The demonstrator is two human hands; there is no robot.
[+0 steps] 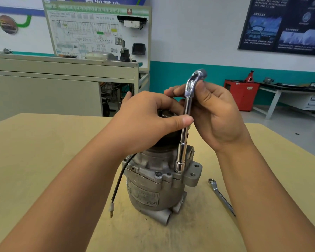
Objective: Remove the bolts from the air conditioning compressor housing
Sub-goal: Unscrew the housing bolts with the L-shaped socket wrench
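Our left hand [145,120] grips the compressor [153,188] top; our right hand [215,113] pinches the socket wrench [180,157], standing on its flange.

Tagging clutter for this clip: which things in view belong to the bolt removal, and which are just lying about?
In use: compressor housing, held on top by the left hand; socket wrench, held by the right hand, its socket down on the housing.
Lying about: ring spanner on the table; red cabinet and training board behind.
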